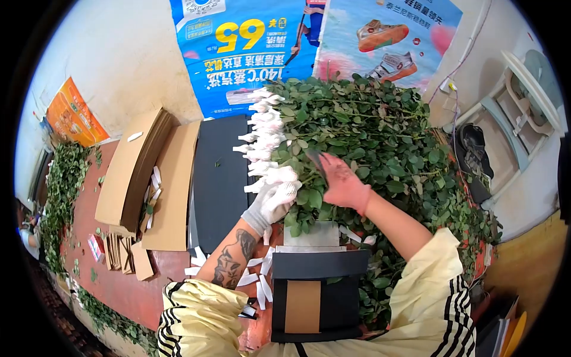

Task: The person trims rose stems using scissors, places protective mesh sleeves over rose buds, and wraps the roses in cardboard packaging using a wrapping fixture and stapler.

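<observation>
My left hand (275, 204), in a white glove, is at the lower end of the column of white-wrapped heads (262, 135), its fingers curled against one of them; whether they are gripping it I cannot tell. My right hand (344, 183), in a reddish-pink glove, is just beside it, over the leafy stems (369, 143), with its fingers reaching up and inward. A dark, blurred thing (316, 162) shows along those fingers, and I cannot tell whether they are clenched on it. The stems lie in a deep green heap in front of me and off to my right, with the wrapped heads along the heap's left edge, some by the black sheet (219, 172). Left of that sheet, cardboard pieces (132, 172) lie on the red bench (98, 220). Nearer me, loose white strips (262, 285) are scattered beside a black stand (318, 265) with a brown panel (303, 306), and a grey plate (311, 234) sits just beyond it.
</observation>
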Tool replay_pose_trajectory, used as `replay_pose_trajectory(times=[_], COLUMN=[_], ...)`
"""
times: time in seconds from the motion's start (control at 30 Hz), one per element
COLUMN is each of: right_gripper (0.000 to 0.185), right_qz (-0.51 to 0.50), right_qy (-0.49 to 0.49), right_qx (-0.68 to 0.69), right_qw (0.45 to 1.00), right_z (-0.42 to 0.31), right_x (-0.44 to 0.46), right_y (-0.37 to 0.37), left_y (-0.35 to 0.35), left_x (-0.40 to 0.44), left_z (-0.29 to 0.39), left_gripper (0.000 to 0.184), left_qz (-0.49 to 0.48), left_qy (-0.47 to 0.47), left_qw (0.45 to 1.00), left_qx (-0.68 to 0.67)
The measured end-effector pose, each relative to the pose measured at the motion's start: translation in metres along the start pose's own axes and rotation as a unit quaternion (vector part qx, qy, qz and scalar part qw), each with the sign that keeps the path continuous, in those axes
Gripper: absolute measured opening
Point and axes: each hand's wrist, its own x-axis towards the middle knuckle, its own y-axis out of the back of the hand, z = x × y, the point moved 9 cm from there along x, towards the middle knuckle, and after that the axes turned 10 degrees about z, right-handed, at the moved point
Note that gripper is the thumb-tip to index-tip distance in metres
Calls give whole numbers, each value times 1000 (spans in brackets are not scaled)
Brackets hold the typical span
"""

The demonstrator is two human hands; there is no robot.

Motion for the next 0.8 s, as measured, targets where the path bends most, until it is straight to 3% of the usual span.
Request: replay_pose_trajectory(times=[0.07,0.13,0.17,0.2,0.23,0.27,0.33,0.4,0.47,0.5,0.53,0.57,0.63,0.67,0.77,0.8], right_gripper=[66,64,60,60,59,58,59,58,54,53,53,57,56,55,53,53], right_qz=[21,-171,-116,-117,-36,45,70,82,50,93,137,121,154,159,195,196], right_qy=[-2,-31,-35,-27,-22,-17,-27,-57,-57,-16,25,7,0,-1,32,35], right_qx=[12,-63,-52,-52,-29,-6,-34,40,39,25,9,121,80,50,36,36], right_qw=[1000,983,991,991,999,999,997,994,996,995,990,985,985,986,980,979], right_z=[3,14,17,17,16,15,29,31,25,34,37,14,30,35,39,31], right_x=[3,11,16,16,16,14,15,19,21,16,12,19,17,17,15,18], right_y=[-4,-26,-15,-13,2,17,14,25,35,33,38,76,89,91,84,88], left_y=[-11,-26,-35,-36,-39,-25,-20,-22,-6,-16,-28,-31,-37,-25,-19,-22], left_x=[-2,-9,-15,-17,-19,-17,-9,-2,21,23,15,12,2,5,3,1], left_z=[4,20,34,59,78,84,73,63,64,74,90,94,97,88,94,90], left_gripper=[21,26,27,31,37,54,62,51,41,36,36,37,42,43,47,47], left_qz=[-5,14,36,61,85,122,87,82,107,64,71,67,15,-1,24,-21], left_qy=[29,34,23,-73,-157,-143,-236,-236,-269,-162,-133,-151,-188,-156,-99,-84], left_qw=[1000,999,999,968,869,790,597,488,444,452,465,508,573,628,652,676], left_qx=[2,-7,-17,230,462,584,762,837,848,875,872,845,797,762,751,732])
